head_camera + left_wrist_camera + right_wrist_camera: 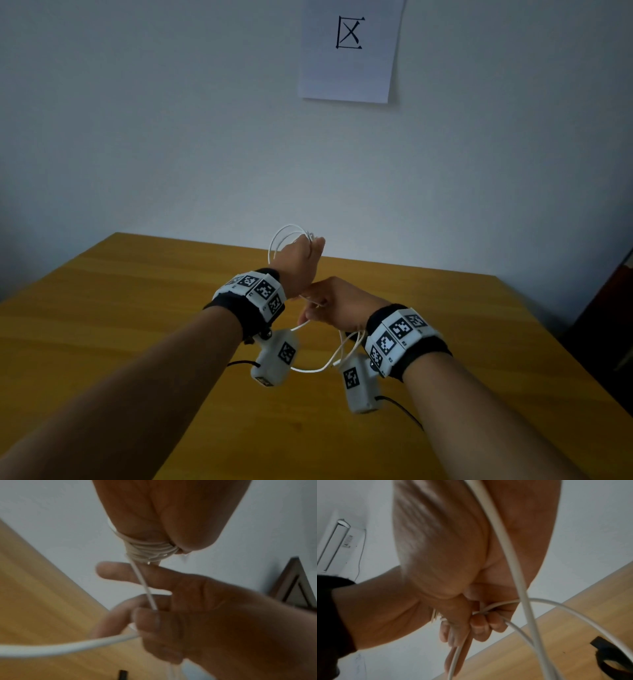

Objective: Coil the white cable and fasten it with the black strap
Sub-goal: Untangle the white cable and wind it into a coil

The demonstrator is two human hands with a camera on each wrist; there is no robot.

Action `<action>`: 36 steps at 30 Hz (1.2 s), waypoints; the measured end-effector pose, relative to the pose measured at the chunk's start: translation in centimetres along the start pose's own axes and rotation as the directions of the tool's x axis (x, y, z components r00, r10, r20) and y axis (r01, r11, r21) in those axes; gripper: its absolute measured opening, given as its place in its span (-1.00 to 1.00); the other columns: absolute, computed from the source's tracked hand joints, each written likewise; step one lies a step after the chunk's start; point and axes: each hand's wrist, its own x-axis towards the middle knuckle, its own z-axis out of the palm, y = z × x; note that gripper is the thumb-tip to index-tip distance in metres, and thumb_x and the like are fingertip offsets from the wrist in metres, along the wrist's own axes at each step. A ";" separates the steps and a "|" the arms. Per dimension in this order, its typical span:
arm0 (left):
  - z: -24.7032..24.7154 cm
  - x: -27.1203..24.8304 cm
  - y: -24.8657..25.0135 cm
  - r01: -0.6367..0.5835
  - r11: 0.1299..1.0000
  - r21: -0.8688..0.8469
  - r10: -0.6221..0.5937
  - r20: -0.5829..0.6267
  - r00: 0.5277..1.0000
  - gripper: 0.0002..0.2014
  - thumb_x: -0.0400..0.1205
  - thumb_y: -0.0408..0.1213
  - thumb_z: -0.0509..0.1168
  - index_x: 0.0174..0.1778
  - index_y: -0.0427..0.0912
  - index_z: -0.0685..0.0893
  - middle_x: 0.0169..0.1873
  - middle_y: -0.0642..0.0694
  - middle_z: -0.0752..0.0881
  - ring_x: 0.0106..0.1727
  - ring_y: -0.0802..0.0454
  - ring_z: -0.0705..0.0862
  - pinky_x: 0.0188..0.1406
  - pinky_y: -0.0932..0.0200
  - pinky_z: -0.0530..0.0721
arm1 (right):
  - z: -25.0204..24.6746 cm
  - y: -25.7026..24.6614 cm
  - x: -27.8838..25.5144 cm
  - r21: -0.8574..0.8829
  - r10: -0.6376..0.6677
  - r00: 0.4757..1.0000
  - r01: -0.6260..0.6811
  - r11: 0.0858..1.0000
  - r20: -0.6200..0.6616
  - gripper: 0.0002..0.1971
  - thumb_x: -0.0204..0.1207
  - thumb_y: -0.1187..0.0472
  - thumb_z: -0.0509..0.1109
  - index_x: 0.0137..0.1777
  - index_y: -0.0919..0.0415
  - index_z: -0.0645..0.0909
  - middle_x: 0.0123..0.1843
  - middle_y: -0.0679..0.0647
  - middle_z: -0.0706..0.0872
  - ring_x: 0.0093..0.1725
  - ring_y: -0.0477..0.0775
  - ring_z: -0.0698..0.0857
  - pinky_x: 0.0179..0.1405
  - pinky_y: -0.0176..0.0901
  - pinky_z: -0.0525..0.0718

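Note:
My left hand (299,255) is raised above the wooden table (137,308) and grips several loops of the white cable (290,226). In the left wrist view the loops (150,549) are wound round its fingers (163,513). Just below it my right hand (334,301) grips a free strand, its fingers (479,626) curled round the cable (510,554). The rest of the cable hangs in a slack loop beneath both wrists. The black strap (606,654) lies on the table below my hands. It also shows at the lower edge of the left wrist view (122,674) and is hidden in the head view.
A sheet of paper (349,51) with a black mark hangs on the pale wall behind the table. Dark furniture (609,325) stands past the table's right edge. An air conditioner (335,545) is mounted high on the wall.

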 end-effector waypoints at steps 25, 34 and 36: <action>-2.8 -1.0 -4.2 0.125 0.652 0.748 -0.124 -0.057 0.991 -0.51 0.77 0.08 -0.09 0.07 -0.23 0.60 -0.14 -0.14 0.71 -0.15 -0.09 0.65 -0.18 0.04 0.55 | -0.6 2.1 -0.8 -0.033 0.332 0.938 -0.336 0.941 -0.098 -0.48 0.84 -0.11 0.11 0.13 0.19 0.84 -0.04 0.05 0.89 -0.14 0.01 0.75 -0.21 -0.18 0.55; -3.5 -1.5 -3.7 0.167 0.562 0.810 -0.244 -0.031 0.969 -0.23 0.68 0.31 -0.22 -0.49 -0.20 0.58 -0.51 -0.08 0.61 -0.48 0.03 0.59 -0.50 0.14 0.43 | -1.2 5.4 -0.1 -0.302 0.410 0.798 -0.562 0.770 -0.442 -0.68 0.82 0.07 0.20 0.17 0.09 0.80 -0.24 0.06 0.70 -0.12 0.21 0.74 -0.08 -0.04 0.73; -3.6 -1.6 -3.6 0.196 0.548 0.813 -0.293 -0.033 0.955 -0.23 0.71 0.27 -0.24 -0.49 -0.19 0.59 -0.50 -0.08 0.61 -0.46 0.03 0.59 -0.50 0.15 0.43 | -1.5 6.1 -0.2 -0.256 0.416 0.723 -0.622 0.740 -0.552 -0.71 0.81 0.12 0.20 0.21 0.14 0.77 -0.03 0.16 0.80 0.08 0.28 0.75 0.12 0.11 0.78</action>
